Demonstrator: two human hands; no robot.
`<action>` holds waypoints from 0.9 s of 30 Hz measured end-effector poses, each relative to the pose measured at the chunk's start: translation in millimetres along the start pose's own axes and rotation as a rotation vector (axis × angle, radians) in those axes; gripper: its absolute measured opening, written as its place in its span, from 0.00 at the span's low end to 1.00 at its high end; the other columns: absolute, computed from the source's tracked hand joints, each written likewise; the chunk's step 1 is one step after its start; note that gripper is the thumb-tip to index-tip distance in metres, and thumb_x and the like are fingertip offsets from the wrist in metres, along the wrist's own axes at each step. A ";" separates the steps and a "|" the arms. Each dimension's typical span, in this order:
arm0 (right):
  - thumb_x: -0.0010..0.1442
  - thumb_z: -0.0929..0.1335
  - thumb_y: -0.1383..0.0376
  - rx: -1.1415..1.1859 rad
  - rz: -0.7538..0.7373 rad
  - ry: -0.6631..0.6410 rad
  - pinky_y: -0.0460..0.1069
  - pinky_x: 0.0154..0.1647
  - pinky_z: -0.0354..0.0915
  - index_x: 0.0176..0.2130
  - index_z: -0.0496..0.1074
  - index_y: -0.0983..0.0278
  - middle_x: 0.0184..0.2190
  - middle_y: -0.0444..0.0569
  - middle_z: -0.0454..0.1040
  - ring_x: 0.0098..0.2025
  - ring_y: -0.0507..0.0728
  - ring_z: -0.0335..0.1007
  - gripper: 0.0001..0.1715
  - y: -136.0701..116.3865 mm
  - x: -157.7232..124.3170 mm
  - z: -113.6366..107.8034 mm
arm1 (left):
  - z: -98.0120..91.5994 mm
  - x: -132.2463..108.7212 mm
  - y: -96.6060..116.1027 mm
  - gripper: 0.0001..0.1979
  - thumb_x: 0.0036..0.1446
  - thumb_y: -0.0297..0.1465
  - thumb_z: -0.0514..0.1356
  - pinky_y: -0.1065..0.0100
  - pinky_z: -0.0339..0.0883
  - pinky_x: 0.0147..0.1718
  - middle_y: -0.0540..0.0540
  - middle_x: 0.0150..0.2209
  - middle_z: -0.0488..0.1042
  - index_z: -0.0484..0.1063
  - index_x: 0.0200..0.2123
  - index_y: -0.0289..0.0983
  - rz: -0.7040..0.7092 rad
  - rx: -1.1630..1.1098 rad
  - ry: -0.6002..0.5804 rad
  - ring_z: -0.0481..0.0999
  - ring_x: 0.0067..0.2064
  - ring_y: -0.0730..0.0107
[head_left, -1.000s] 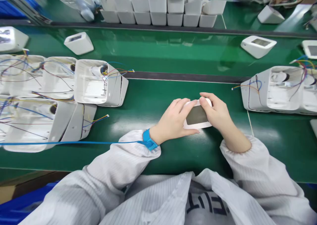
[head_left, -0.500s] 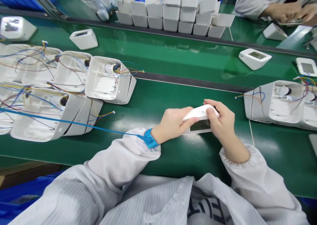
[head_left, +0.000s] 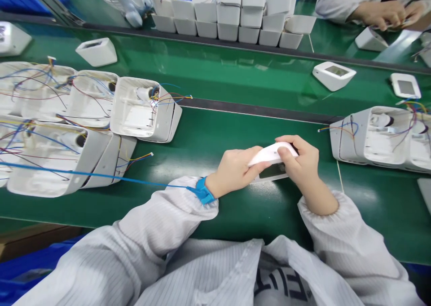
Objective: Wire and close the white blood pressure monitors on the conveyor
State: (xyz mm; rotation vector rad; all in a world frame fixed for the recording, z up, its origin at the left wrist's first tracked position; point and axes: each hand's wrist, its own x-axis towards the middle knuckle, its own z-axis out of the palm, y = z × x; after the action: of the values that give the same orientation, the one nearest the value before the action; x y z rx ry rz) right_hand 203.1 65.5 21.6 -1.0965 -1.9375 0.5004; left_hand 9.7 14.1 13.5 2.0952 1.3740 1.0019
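Note:
Both hands hold a white plastic housing with a dark display window point(head_left: 272, 171) above the green bench. My left hand point(head_left: 235, 169), with a blue wrist strap point(head_left: 204, 192) at its cuff, grips the left end between thumb and fingers. Round the right end closes my right hand point(head_left: 301, 162), its thumb pressed on the white top edge. The window side of the housing faces down toward me, partly covered by the fingers. The inner side is hidden.
Open white shells with wires point(head_left: 138, 108) stand in rows at left, with more shells point(head_left: 382, 135) at right. Beyond a dark rail, a green belt carries white display housings point(head_left: 334, 76). Stacked white shells point(head_left: 229, 16) and a co-worker's hands point(head_left: 382, 16) are across. A blue cord point(head_left: 101, 174) trails left.
The housings on the belt have shifted left. My hands keep nearly the same grip and position on the housing, and the view has moved slightly.

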 end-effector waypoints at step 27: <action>0.57 0.74 0.52 0.001 -0.105 -0.019 0.56 0.44 0.72 0.47 0.75 0.60 0.42 0.52 0.79 0.42 0.62 0.76 0.22 7.6 -3.2 3.5 | 11.9 12.0 -36.5 0.43 0.54 0.55 0.62 0.52 0.62 0.61 0.34 0.65 0.62 0.55 0.66 0.41 0.003 -0.373 0.346 0.64 0.65 0.50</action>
State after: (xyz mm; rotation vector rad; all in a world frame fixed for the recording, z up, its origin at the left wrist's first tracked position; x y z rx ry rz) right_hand 204.9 67.1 13.0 -0.9873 -1.9993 0.4551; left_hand 0.1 40.4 -15.4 1.7038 1.2158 1.5438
